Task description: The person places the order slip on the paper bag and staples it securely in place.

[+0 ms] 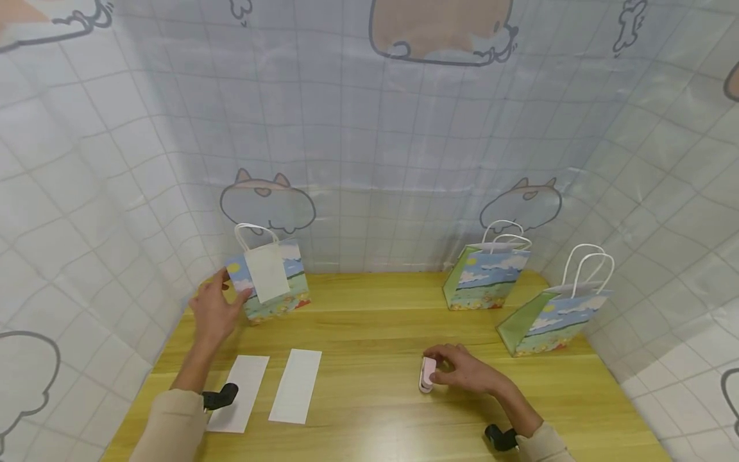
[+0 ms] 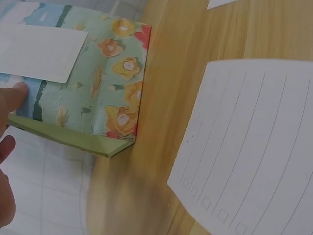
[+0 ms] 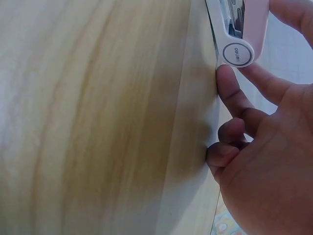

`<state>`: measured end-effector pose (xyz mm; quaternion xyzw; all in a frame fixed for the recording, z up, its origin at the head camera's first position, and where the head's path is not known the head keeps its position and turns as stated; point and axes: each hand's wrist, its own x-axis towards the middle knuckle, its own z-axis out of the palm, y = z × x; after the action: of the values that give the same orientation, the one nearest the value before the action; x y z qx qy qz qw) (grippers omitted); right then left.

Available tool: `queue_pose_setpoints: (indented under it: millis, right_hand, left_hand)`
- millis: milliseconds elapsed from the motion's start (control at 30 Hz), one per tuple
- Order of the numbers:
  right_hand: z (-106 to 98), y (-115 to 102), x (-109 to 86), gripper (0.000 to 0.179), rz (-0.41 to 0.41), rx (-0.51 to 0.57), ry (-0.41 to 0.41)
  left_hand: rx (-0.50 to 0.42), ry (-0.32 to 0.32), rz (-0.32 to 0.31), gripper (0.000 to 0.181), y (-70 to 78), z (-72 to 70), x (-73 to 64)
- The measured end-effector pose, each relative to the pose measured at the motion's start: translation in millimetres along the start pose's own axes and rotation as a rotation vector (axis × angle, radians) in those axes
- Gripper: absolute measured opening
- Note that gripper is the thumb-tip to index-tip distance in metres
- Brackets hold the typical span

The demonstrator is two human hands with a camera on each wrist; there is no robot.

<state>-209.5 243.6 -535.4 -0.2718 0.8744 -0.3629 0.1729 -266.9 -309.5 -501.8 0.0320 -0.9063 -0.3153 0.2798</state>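
"While a pale curtain printed with a grid and cartoon animals is hanging at the back and sides, what is standing before it?"

"A yellowish wooden table, which is catching glare near the front. Toward its right, a nearer bag and a farther bag are standing upright, white handles rising."

"And the hands?"

"The left hand is gripping the left bag by its left edge, thumb pressing on the front, fingers curling at the side. The right hand is pinching a stapler between thumb and fingertips, its smaller fingers folding toward the palm."

"How is the left bag looking?"

"It is standing at the table's back left, showing blue sky, clouds, green fields and orange and yellow flowers. A white card is covering the middle of its front, reaching up to the handle."

"What is lying nearer?"

"A left sheet and a right sheet, both white, are lying just beside each other. Printed lines and small boxes are showing on one."

"And the stapler?"

"Pink and white, it is showing a round, dark-ringed badge. Whether it is touching the tabletop, I cannot tell."
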Motion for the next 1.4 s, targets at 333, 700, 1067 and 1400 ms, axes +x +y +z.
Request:
queue_pose_setpoints:
  millis: [333, 700, 1067, 1400]
  right_hand:
    - [0, 3, 1.6, 0.049, -0.052, -0.001, 0.012]
    - [0, 0, 3.4, 0.048, -0.02, 0.056, 0.0]
    - [2, 4, 0.6, 0.052, 0.024, 0.089, 0.108]
    - [-15, 19, 6.0, 0.076, 0.191, 0.213, 0.499]
  left_hand:
    - [0.018, 0.04, -0.076, 0.073, -15.9, -6.1, 4.5]
    - [-0.018, 0.068, -0.116, 0.073, -20.0, -11.7, 3.9]
    - [-0.093, 0.133, -0.112, 0.077, -23.1, -10.7, -5.3]
    - [-0.04, 0.318, -0.143, 0.045, -2.0, 5.9, -31.4]
